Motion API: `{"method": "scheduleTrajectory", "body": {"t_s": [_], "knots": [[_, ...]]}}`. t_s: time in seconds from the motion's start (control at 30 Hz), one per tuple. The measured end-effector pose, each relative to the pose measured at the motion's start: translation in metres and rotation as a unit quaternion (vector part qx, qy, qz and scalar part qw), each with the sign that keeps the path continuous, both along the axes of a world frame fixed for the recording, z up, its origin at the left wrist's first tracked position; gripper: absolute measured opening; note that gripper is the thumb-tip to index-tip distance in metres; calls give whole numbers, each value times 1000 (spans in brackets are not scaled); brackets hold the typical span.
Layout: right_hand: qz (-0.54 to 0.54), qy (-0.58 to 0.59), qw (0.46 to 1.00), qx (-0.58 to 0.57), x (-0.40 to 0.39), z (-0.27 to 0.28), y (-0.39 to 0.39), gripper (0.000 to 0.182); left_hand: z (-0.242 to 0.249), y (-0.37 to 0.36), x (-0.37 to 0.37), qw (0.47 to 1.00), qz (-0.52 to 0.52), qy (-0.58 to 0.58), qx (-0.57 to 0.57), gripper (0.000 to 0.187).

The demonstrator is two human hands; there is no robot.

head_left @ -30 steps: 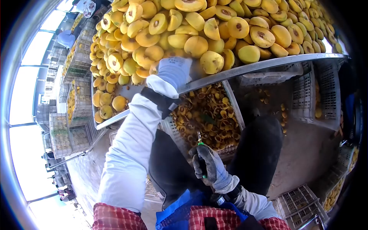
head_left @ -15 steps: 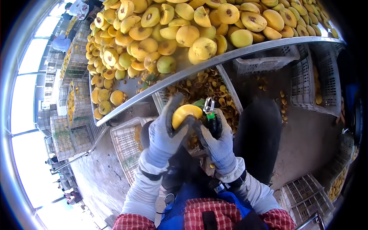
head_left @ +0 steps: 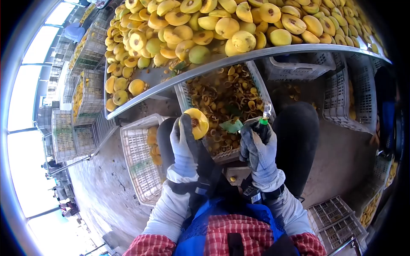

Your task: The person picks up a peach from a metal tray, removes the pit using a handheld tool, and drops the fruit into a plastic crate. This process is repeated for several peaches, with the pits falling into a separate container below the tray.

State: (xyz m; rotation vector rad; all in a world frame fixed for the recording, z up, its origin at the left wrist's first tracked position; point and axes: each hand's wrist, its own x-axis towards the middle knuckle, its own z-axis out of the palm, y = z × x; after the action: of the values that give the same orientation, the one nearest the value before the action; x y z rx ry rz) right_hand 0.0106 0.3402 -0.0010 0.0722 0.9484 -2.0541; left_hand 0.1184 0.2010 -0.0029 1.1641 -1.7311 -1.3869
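Observation:
My left hand [head_left: 183, 145], in a grey-and-dark glove, is closed on a yellow peach half [head_left: 201, 123] whose cut face, with a brown centre, points up and right. In my gloved right hand [head_left: 261, 149] is a pitting tool [head_left: 263, 121] with a green collar and a metal loop at its tip; the fingers wrap round its dark handle. The hands are apart. Between them, a green leaf [head_left: 232, 126] shows over the crate of peach scraps [head_left: 181, 96]. The tool is clear of the peach half.
A metal-edged table [head_left: 239, 57] heaped with peach halves spans the front. A white crate [head_left: 139, 164] holding some fruit stands at left. More crates stand under the table, at right [head_left: 337, 98] and lower right [head_left: 333, 217]. Stacked crates [head_left: 74, 136] line the far left.
My hands have separated and lowered toward me. The peach half has turned its cut face up, and the tool has moved right, away from it. The leaf now shows between the hands.

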Motion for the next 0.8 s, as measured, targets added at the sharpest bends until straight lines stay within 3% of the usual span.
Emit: {"method": "scheduleTrajectory", "body": {"t_s": [0.07, 0.1, 0.13, 0.2, 0.27, 0.37, 0.5, 0.57, 0.73, 0.8], "knots": [[55, 90, 994, 9, 6, -6, -3, 10, 3, -1, 6, 997, -32, -34, -67, 26], [61, 286, 954, 64, 15, -5, -6, 11, 7, 0, 8, 995, -40, -65, -69, 26], [65, 470, 872, 117, 24, -3, -9, 13, 21, 7, 2, 990, -50, -114, -70, 25], [149, 470, 848, 193, 36, -3, -10, 18, -3, 15, 5, 999, -31, 38, -11, 29], [119, 487, 839, 210, 40, 4, -10, 18, 4, 26, 0, 997, -41, 32, -63, 30], [64, 527, 819, 219, 49, -5, -11, 16, -5, 30, -2, 995, -16, 93, -42, 34], [84, 479, 851, 196, 52, -10, -10, 19, 4, 40, -5, 990, -24, 77, -118, 40], [110, 460, 859, 195, 51, -3, -7, 29, 4, 42, -6, 990, -21, 100, -100, 40], [48, 511, 847, 135, 50, -10, -5, 24, 1, 42, -9, 990, -31, 113, -75, 34], [68, 431, 897, 77, 53, -29, -4, 24, 7, 38, -11, 989, -83, 66, -103, 32]]}}
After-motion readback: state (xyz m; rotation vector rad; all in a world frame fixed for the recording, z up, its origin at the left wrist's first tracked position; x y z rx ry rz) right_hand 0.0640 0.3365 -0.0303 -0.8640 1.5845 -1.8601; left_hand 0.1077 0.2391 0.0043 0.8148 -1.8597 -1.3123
